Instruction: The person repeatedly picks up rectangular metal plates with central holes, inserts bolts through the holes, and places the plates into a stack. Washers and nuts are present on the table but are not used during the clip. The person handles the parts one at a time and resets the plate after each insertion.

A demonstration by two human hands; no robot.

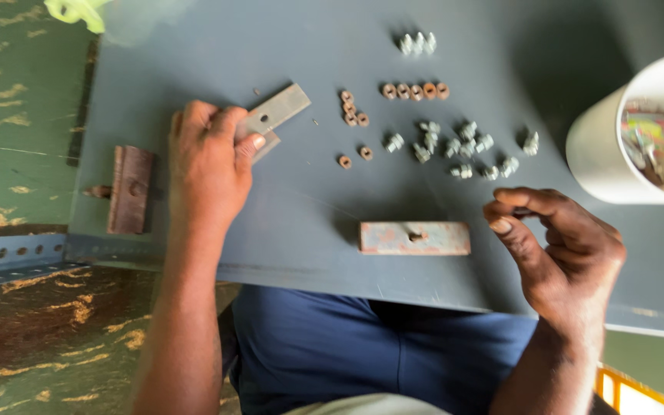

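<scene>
Grey flat metal strips (274, 115), upper centre-left: left hand (207, 165) pinches them. Right hand (559, 246), lower right, fingertips pinched together; contents indiscernible.

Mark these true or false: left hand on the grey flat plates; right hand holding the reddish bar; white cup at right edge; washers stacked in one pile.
1. The left hand rests on the grey flat plates. True.
2. The right hand holds the reddish bar. False: the bar lies on the board, apart from the hand.
3. A white cup stands at the right edge. True.
4. The washers sit in one pile. False: they lie in a row and small loose groups.
</scene>
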